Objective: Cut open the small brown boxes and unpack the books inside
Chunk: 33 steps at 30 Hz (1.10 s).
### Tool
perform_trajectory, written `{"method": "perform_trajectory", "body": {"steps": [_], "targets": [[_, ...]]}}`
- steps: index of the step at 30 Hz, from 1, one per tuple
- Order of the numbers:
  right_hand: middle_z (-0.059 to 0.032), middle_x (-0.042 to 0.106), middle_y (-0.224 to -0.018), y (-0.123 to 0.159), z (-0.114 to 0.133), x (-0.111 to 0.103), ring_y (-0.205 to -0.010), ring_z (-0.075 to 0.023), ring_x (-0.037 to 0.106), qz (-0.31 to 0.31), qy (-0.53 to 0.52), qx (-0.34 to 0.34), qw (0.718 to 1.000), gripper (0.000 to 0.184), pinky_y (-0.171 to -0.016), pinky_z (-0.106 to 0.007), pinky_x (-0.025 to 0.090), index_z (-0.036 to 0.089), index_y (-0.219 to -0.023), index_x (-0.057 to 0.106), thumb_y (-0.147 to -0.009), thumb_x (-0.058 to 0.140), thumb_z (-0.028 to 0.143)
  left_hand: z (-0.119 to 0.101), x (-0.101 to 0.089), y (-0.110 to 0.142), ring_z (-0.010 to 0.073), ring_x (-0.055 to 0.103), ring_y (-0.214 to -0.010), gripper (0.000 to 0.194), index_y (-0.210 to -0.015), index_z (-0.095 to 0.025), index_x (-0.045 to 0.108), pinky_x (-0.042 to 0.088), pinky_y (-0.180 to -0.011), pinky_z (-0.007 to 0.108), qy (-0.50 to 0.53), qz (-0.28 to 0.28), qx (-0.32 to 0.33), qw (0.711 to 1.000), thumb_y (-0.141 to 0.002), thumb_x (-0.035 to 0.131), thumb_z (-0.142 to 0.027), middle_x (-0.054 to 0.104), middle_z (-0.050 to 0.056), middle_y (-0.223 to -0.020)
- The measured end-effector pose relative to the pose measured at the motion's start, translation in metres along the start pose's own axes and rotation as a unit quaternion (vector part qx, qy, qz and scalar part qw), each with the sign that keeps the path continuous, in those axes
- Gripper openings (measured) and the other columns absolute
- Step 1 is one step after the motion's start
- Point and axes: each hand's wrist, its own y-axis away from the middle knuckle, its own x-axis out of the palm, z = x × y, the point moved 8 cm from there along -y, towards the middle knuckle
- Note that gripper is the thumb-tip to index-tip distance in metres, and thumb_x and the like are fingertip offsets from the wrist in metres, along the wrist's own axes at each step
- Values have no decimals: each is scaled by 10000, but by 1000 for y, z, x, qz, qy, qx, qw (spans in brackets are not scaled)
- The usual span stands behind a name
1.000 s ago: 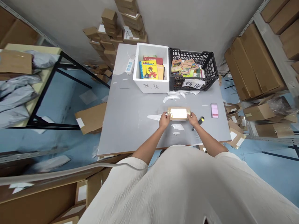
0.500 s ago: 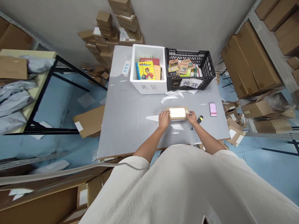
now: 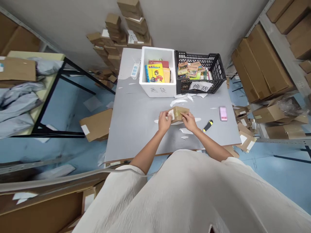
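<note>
Counter (image 3: 136,129): mid-frame; general layout same as 1 s ago. White bin (image 3: 167,87) and black crate (image 3: 181,88): upper centre, side by side, same pos. on the counter.

Small carton (image 3: 181,114): centre of frame, below the bin and crate; orient. changed. Prev.: white label (image 3: 171,114) up, long side across the frame, one hand per end. Now: turned and tilted, label toward frame left, tape (image 3: 176,111) exposed beside it. Judged effect: the taped part is now presented to the right hand's fingers (an access pos., prob. not a final placement).

Hands: carton is btwn the two. Left hand (image 3: 164,121): at carton's left, fingers curled, gripping the label side. Right hand (image 3: 189,121): at carton's right, fingertips touching it near the tape; firm grip or light contact, cannot tell.

Utility knife (image 3: 208,125): right of centre, near right wrist, not held.
</note>
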Motion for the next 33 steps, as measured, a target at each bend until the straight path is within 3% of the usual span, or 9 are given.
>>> {"method": "perform_trajectory", "body": {"steps": [2,5,8,11,16,20,25,33], "targets": [[-136,666,-1369,-2,16,12,-1314,-337,593,21,34,-17,999,523,-1173,-492,493,279,-1590,702,-1100,519,310,-12,-4,5,268,698,-1104,172,-1211,-258,683,585,-1025,432,22,7,51,998,-1062,652,-339,709,98,-1236],[-154,652,-1411,-7,30,25,-1335,-359,573,37,57,-26,997,533,-1159,-507,492,256,-1588,689,-1073,562,312,-14,-15,10,264,697,-1090,131,-1151,-260,683,593,-1019,425,20,3,71,997,-1029,682,-309,705,87,-1183],[-167,623,-1498,-8,35,31,-1423,-390,531,15,63,-11,998,486,-1194,-546,473,248,-1503,721,-1038,647,369,4,-34,12,273,703,-1106,103,-1102,-263,695,588,-1046,443,6,-14,56,998,-1005,667,-245,707,88,-1179],[-178,565,-1611,-6,30,37,-1484,-413,506,-23,50,33,998,563,-1220,-591,466,244,-1506,681,-987,728,455,29,-53,17,292,705,-1157,122,-1077,-268,712,568,-1104,479,-7,-24,36,999,-1012,626,-211,711,95,-1191],[-187,658,-1541,-2,27,57,-1297,-352,668,-16,-61,46,997,704,-1157,-535,562,216,-1615,557,-982,711,483,55,-63,26,284,717,-1154,140,-1149,-267,725,593,-1081,465,26,-28,5,999,-1040,637,-268,693,105,-1265],[-189,707,-1478,-3,24,52,-1251,-347,703,-32,-80,41,995,726,-1140,-528,589,197,-1632,561,-978,704,479,50,-55,24,256,726,-1081,138,-1143,-264,730,615,-1046,444,69,-23,5,997,-1036,644,-251,682,95,-1258],[-201,686,-1520,-4,13,22,-1291,-364,697,-59,-56,38,996,767,-1156,-557,587,189,-1681,527,-979,683,456,28,-35,16,241,724,-1040,127,-1120,-263,741,625,-1033,440,113,-9,16,993,-1005,697,-231,674,83,-1237],[-194,661,-1542,10,-29,-48,-1319,-365,683,-97,-5,56,994,763,-1192,-569,566,212,-1707,514,-991,675,418,-17,36,5,220,732,-962,123,-1041,-249,739,643,-990,431,154,31,27,987,-948,738,-169,666,70,-1179]]}}
